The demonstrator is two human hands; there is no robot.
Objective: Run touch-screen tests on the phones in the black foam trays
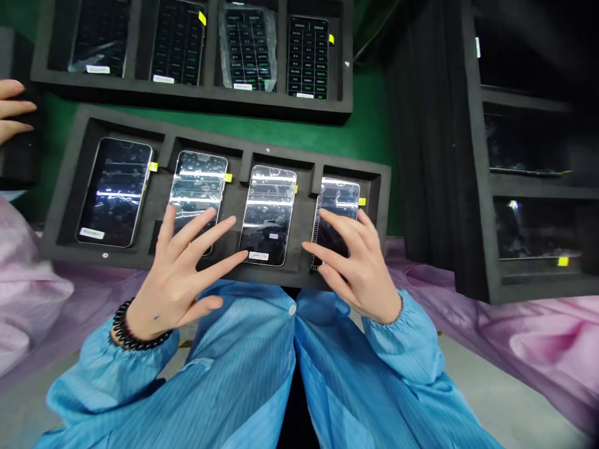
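A black foam tray (299,163) lies before me, with several smartphones in its slots. My left hand (180,268) is spread over the second phone (199,174) from the left, covering its lower part; one finger reaches to the lower corner of the third phone (268,212). Over the rightmost phone (339,193) is my right hand (358,259), fingers apart, fingertips at its screen and left edge. The leftmost phone (116,193) has a dark screen and a white label. Yellow tabs stick out at the phones' right sides.
Behind, a second foam tray (187,95) holds phones, some showing text grids. To the right, black foam trays (519,186) hold more phones. Another person's hand (14,111) shows at the left edge. Pink-sleeved people sit on both sides. The table (369,131) is green.
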